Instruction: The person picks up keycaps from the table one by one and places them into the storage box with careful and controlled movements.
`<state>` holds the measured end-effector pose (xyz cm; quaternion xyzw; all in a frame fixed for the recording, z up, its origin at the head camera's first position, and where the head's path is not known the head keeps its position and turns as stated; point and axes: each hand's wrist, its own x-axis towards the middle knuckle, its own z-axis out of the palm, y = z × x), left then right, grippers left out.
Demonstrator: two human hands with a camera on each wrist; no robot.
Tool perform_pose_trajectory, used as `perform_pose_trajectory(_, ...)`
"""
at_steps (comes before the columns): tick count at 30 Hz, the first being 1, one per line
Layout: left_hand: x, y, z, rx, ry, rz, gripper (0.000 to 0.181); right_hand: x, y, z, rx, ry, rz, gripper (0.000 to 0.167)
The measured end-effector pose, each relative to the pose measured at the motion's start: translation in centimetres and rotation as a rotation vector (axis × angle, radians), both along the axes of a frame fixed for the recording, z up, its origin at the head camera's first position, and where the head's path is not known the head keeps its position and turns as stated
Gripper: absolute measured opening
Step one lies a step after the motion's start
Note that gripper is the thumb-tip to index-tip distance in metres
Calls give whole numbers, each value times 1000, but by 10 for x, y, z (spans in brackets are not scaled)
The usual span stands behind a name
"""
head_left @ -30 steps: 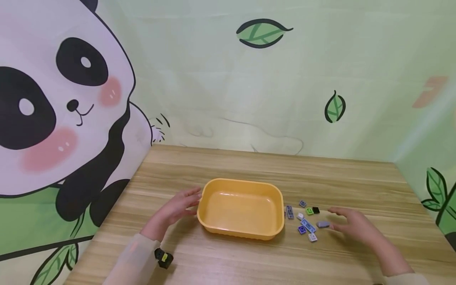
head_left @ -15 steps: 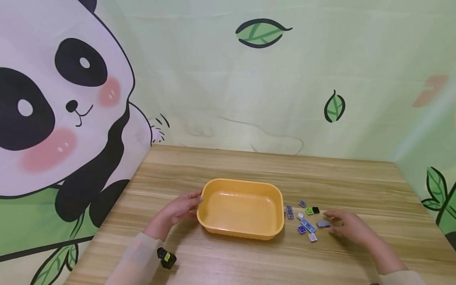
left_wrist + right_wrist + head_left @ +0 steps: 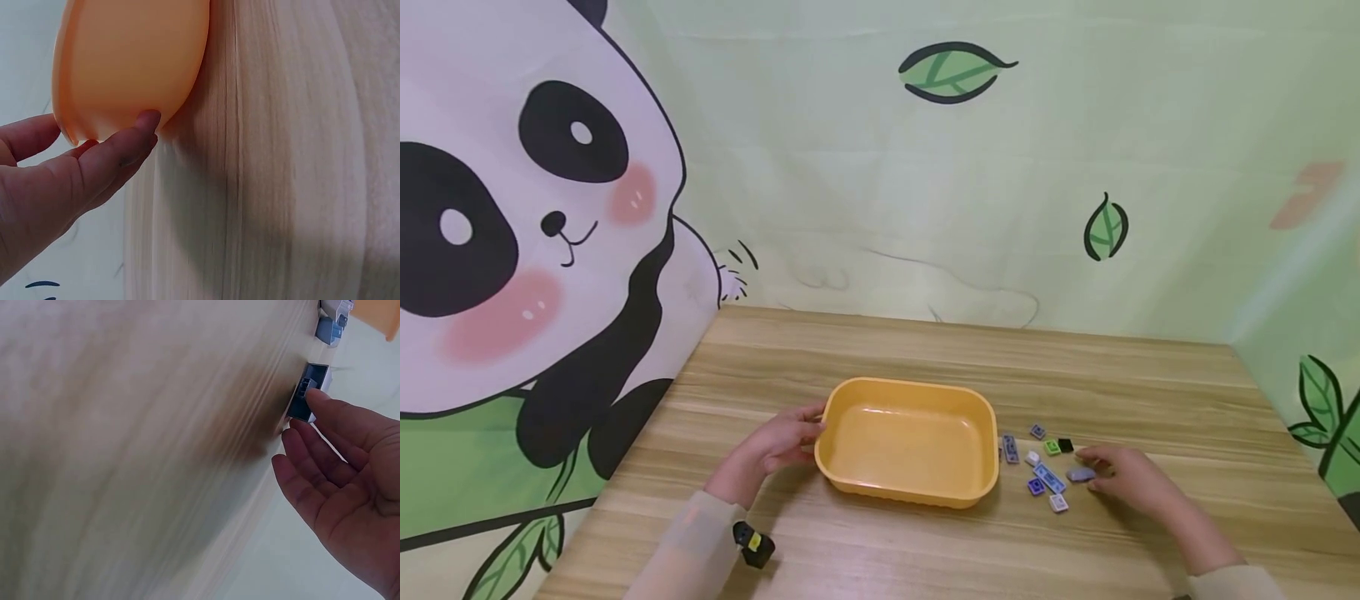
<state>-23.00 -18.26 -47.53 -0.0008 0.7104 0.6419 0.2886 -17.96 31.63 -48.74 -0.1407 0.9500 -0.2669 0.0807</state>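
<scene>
At the left end of a yellow-orange tray (image 3: 906, 492), my left hand (image 3: 771, 446) touches the outer wall with relaxed fingers. The left wrist view shows the thumb of that hand (image 3: 69, 184) against the tray (image 3: 140, 56) and another finger by its rim. On the right, my right hand (image 3: 1135, 483) is at a small grey-blue piece (image 3: 1081, 475), its fingers loosely bent. In the right wrist view the thumb of the right hand (image 3: 356, 469) touches the dark, hollow side of that piece (image 3: 301, 403); whether a finger presses behind it is hidden.
Several small pieces lie between tray and right hand: a light blue strip (image 3: 1049, 477), a grey-blue strip (image 3: 1011, 449), a green piece (image 3: 1052, 447), a black piece (image 3: 1066, 446), a purple piece (image 3: 1036, 486) and white ones. A printed panda backdrop (image 3: 865, 183) stands behind the wooden table (image 3: 925, 337).
My left hand has moved slightly right, against the tray's end. My right hand has moved left to the grey-blue piece, its thumb and index finger closer around it. The tray has stayed in place.
</scene>
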Motion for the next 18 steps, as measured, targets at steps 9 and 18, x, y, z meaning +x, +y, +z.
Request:
perform_pose_trajectory(9,0,2,1,-8,-25,30,58,-5,-3,-1,27,-28,-3,34)
perform_pose_trajectory(18,0,2,1,-16,-30,45,57,-7,-5,-1,20,-70,-13,28)
